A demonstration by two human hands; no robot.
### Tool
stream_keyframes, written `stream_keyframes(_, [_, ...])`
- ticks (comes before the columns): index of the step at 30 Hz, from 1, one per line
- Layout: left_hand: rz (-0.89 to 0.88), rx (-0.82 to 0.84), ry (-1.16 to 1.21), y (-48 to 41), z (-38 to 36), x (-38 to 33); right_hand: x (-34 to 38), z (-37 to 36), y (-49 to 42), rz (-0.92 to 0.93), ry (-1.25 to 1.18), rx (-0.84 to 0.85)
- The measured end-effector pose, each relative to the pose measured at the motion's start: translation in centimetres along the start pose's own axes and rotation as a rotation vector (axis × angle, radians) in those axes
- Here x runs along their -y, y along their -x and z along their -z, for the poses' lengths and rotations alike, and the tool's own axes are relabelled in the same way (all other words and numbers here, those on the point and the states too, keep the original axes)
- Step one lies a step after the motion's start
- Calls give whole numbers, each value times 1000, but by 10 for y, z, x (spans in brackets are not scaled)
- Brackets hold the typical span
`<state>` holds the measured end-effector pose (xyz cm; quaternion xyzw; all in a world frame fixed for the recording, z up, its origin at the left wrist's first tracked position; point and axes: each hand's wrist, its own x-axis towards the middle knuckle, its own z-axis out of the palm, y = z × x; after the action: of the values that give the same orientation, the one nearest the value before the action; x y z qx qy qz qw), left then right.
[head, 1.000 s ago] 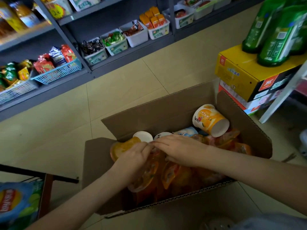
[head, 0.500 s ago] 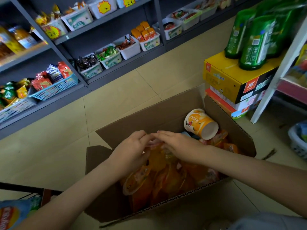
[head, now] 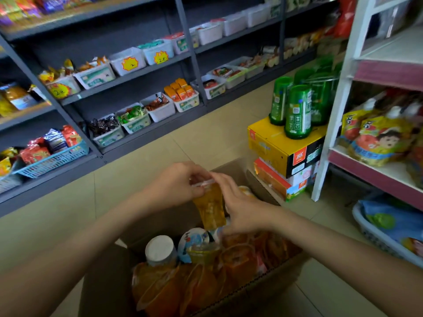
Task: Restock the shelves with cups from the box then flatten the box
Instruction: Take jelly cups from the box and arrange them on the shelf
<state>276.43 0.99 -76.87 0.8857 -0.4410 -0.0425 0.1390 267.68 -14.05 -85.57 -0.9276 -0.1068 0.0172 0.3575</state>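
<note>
Glossy clear-plastic cup [head: 209, 205], matt cardboard box [head: 107, 284]

view: one head-worn wide-angle camera
facing: forward and down onto the box [head: 160, 221]
range: close; left hand [head: 176, 184], right hand [head: 242, 211] and cup [head: 209, 207] mid-frame
far field: shelves [head: 137, 74] across the aisle, lines bowed at edges
</note>
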Motion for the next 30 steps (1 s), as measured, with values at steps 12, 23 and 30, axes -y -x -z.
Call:
stream_keyframes(12, [-360, -119, -147, -54, 15, -82, -26, 105, 61, 29, 63, -527])
stream_keyframes(23, [-675, -452, -143, -128, -1, -230, -29, 223, 194, -172, 445, -757])
stream_keyframes(30, [-842, -608, -165, -152, 5, -302, -28, 265, 259, -209, 603, -882])
